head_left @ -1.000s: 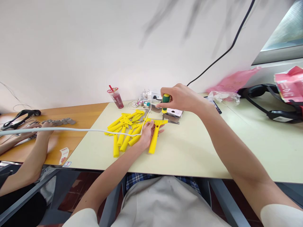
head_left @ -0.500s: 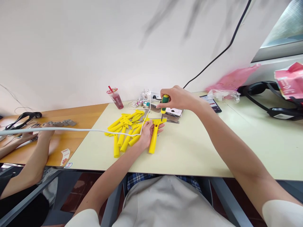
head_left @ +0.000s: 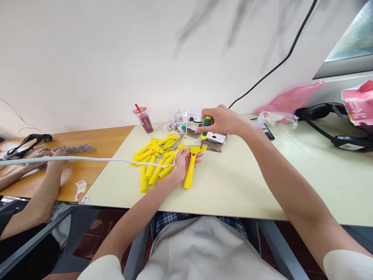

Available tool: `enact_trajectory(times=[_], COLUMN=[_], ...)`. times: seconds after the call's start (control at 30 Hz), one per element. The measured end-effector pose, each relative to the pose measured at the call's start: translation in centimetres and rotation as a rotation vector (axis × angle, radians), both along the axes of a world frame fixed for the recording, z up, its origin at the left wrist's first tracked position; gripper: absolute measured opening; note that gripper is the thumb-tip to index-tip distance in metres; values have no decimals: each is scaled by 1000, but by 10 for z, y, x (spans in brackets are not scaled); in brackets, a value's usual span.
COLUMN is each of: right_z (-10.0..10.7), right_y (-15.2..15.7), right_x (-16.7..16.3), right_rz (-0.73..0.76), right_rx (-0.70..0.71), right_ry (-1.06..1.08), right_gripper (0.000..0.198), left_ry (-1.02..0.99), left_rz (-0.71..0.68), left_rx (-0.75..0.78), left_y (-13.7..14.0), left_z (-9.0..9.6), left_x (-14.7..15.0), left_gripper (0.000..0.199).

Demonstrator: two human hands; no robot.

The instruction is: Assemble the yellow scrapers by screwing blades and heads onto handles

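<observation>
My left hand [head_left: 181, 163] is closed round a yellow T-shaped plastic scraper [head_left: 190, 171], its tubular handle pointing toward me. In my right hand [head_left: 220, 119] is a green-and-yellow screwdriver [head_left: 205, 128], held from above. Its thin shaft leans and its tip meets the right end of the scraper's wide head; whether it sits in a screw is too small to tell. To the left of my left hand lies a heap of similar yellow scrapers [head_left: 151, 155].
A white cable [head_left: 140, 163] crosses in front of the heap. Behind stand a drink cup [head_left: 144, 120], a power strip [head_left: 194, 118] and an opened small box [head_left: 215, 139]. A phone [head_left: 265, 130] and black headset [head_left: 335, 124] lie right. A co-worker's hand [head_left: 56, 159] is at the left table.
The screwdriver's handle has shifted slightly right and now leans more, its tip still at the scraper's head. My left hand and the scraper have hardly moved.
</observation>
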State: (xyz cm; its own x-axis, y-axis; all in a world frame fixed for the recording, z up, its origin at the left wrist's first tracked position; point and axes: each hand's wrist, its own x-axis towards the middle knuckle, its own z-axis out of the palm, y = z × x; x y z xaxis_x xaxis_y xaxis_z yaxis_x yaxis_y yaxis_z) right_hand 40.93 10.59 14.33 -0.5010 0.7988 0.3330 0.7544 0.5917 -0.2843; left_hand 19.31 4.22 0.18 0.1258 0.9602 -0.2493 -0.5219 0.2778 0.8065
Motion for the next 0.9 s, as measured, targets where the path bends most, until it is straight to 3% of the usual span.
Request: enact_trajectory(times=[0.23, 0.4, 0.67, 0.8, 0.9], right_z=[-3, -10, 2, 1, -3], right_y=[-3, -12, -19, -14, -8], right_x=[-9, -22, -16, -16, -16], right_rz=[24, 156, 255, 281, 222], right_rx=[-28, -25, -209, -168, -107], right_ry=[-117, -72, -56, -40, -75], right_gripper=[51, 31, 23, 16, 22], left_ry=[9, 27, 15, 15, 29], left_rz=[22, 49, 43, 42, 30], left_rx=[-54, -118, -117, -103, -75], left_y=[0, 2, 4, 4, 5], left_z=[1, 2, 1, -1, -4], left_x=[0, 2, 0, -2, -3], left_gripper=[16, 16, 19, 19, 21])
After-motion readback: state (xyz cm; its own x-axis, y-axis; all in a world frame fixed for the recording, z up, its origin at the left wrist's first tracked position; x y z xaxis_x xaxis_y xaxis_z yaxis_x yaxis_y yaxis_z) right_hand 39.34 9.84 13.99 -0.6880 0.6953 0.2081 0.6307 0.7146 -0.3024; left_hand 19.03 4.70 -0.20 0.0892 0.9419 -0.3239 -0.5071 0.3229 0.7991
